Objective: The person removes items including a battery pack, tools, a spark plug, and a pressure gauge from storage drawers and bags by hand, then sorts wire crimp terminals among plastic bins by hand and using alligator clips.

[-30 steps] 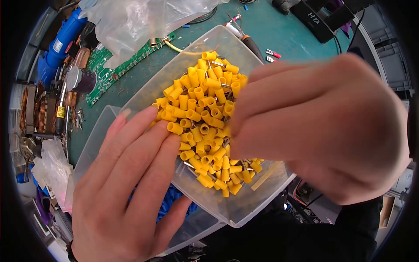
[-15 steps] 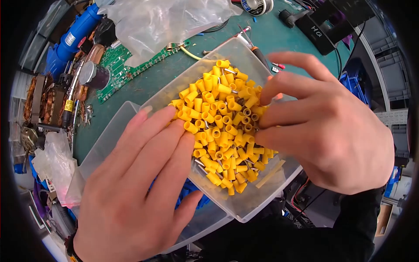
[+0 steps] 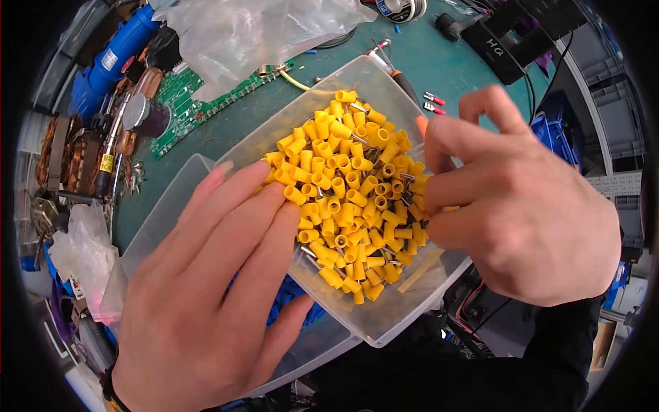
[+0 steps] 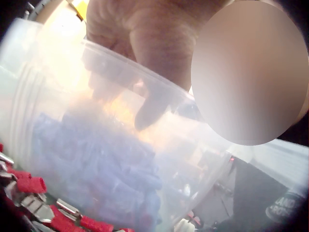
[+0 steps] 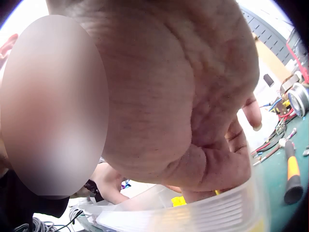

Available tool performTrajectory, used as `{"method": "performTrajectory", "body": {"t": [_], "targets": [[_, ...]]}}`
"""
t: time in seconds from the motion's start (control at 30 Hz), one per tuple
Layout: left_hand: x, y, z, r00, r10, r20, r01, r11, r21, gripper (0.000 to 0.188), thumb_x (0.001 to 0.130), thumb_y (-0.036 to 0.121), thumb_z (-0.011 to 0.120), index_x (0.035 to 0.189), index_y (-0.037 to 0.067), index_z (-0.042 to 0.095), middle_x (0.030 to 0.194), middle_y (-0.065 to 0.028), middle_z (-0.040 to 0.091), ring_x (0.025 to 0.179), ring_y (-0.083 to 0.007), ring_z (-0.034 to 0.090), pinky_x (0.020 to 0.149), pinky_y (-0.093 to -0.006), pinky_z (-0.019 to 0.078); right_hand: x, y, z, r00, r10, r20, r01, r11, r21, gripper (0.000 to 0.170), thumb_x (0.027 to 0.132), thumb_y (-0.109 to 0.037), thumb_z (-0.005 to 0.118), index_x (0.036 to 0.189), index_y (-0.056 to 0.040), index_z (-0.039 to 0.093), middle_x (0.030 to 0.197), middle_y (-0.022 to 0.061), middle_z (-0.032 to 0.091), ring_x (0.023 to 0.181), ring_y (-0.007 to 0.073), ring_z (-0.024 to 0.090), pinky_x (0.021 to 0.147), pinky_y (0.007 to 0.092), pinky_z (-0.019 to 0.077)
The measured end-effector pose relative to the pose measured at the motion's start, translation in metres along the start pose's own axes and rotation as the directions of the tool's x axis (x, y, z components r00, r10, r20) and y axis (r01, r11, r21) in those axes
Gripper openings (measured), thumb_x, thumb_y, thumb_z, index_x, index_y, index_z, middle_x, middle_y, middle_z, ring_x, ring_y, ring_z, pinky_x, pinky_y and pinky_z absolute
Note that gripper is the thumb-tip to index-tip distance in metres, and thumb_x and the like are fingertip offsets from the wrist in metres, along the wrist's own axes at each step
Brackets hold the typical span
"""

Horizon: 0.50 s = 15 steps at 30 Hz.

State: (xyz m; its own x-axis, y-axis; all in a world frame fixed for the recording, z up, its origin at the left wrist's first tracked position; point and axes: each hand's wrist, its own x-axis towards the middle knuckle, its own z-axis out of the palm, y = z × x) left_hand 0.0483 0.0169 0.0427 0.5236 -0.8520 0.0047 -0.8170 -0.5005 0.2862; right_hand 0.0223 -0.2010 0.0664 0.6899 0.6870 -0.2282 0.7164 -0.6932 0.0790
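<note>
Yellow ferrules [image 3: 350, 196] against left hand [image 3: 206, 295]

The yellow hollow tubular sleeves [image 3: 334, 204] look like smooth plastic with shiny metal pins. The clear rectangular box [image 3: 384, 317] is glossy plastic; the green bench [image 3: 405, 58] looks matt.

Electronics workshop: circuit board [image 3: 180, 103], solder spool [image 3: 401, 8], screwdriver [image 5: 292, 175], crimp connectors [image 4: 62, 220].
</note>
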Motion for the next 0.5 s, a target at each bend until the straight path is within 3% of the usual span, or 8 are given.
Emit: {"method": "performTrajectory", "body": {"t": [0.07,0.1,0.3,0.5], "targets": [[0.0,0.0,-0.001,1.0,0.0,-0.004,0.0,1.0,-0.012,0.057,0.065,0.01,0.075,0.118,-0.005,0.058,0.121,-0.0203,0.057,0.121,-0.0434,0.051,0.104,-0.056,0.0387,0.0,0.004,0.004,0.982,0.142,-0.125,-0.073,0.894,0.442,0.016,0.046,0.0,0.066,0.062,-0.001,0.062,0.073,0.0031,0.064,0.089,0.0242,0.054,0.091,0.0511,0.0328],[0.0,0.0,-0.003,1.0,-0.005,0.006,0.005,1.0,-0.011,0.057,0.065,0.01,0.075,0.118,-0.005,0.058,0.121,-0.0204,0.057,0.12,-0.0435,0.052,0.104,-0.056,0.039,-0.007,0.004,0.021,0.991,0.071,-0.115,-0.035,0.955,0.294,0.019,0.047,-0.001,0.068,0.065,-0.0004,0.064,0.075,0.0037,0.066,0.091,0.0243,0.054,0.091,0.0507,0.033],[0.0,0.0,-0.002,1.0,-0.006,0.013,0.006,1.0,-0.014,0.057,0.065,0.009,0.075,0.117,-0.006,0.057,0.121,-0.0205,0.056,0.12,-0.0435,0.052,0.103,-0.0556,0.0399,-0.006,0.008,0.022,0.974,0.065,-0.217,0.002,0.956,0.294,0.032,0.05,0.003,0.066,0.081,0.0008,0.071,0.081,0.0103,0.067,0.094,0.0281,0.056,0.088,0.0489,0.0366],[-0.001,0.0,0.0,1.0,0.005,0.002,-0.005,1.0,0.004,0.056,0.066,0.01,0.075,0.117,-0.006,0.057,0.121,-0.0205,0.056,0.12,-0.0435,0.051,0.103,-0.0554,0.04,-0.006,0.021,0.03,0.981,0.031,-0.189,0.022,0.963,0.27,0.034,0.055,0.007,0.06,0.088,0.0032,0.071,0.086,0.0137,0.068,0.088,0.0325,0.061,0.077,0.0435,0.0448]]}}
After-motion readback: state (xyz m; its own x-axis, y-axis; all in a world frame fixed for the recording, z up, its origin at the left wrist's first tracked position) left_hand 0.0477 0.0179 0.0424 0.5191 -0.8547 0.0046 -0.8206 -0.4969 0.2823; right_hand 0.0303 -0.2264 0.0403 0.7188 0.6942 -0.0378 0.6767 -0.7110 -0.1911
